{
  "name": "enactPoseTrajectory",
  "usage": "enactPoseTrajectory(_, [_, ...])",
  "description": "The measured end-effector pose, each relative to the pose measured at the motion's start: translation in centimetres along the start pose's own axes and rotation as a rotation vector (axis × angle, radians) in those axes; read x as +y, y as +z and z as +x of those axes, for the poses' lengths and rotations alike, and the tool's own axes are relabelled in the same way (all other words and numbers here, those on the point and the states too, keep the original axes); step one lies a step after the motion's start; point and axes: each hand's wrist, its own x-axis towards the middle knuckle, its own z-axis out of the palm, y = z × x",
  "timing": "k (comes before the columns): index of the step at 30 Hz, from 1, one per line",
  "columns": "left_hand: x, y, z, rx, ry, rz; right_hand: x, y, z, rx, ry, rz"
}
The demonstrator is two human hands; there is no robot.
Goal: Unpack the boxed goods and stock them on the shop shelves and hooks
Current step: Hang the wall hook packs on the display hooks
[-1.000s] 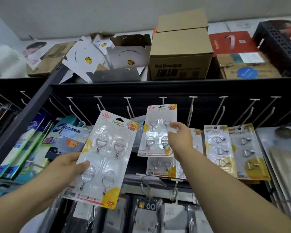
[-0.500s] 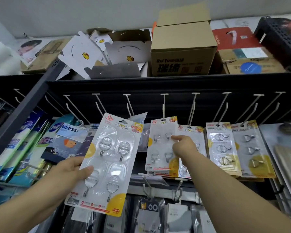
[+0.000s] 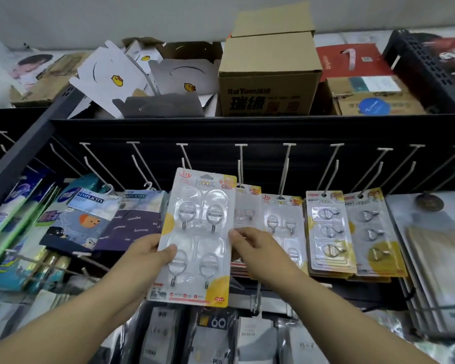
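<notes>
Hands (image 3: 153, 254) (image 3: 255, 249) gripping hook pack (image 3: 197, 237), pegs (image 3: 241, 164) behind

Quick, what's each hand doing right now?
Left hand: holds the big hook pack by its left edge.
Right hand: fingers pinch the same pack's right edge.

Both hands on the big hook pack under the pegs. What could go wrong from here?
1. The hook pack is held by its side edges, left hand and right hand; its hang hole sits below the peg tip, so it may miss and buckle the card top.
2. The packs on the next peg hang close on the right; the wide card may knock them askew.
</notes>
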Motion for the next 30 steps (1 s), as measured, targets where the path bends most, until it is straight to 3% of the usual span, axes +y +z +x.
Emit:
enactPoseTrajectory(3, [0.5, 2.6, 0.3, -0.031, -0.002, -0.058, 0.2, -0.4, -0.4, -0.072, 0.04, 0.127])
enactPoseTrajectory(7, [0.5, 4.3, 0.5, -0.015, 0.033, 0.012, 0.9, -1.6, 0.1, 0.046, 0.136, 0.238])
enactPoseTrajectory(13, [0.8, 3.5, 0.4, 0.066, 0.153, 0.244, 0.4, -4.0, 1.5, 0.153, 0.164, 0.108])
enactPoseTrajectory(18, [1.1, 1.5, 0.4, 0.081, 0.158, 0.353, -2.0, -4.1, 4.0, 0.161, 0.126, 0.199])
enactPoseTrajectory(24, [0.6, -0.7, 0.3, 0.073, 0.169, 0.446, -2.5, -3.6, 6.7, 0.211, 0.176, 0.119])
enactPoseTrajectory(30, [0.1, -2.8, 0.3, 0.098, 0.142, 0.428, -1.7, -2.5, 7.4, 0.218, 0.226, 0.194])
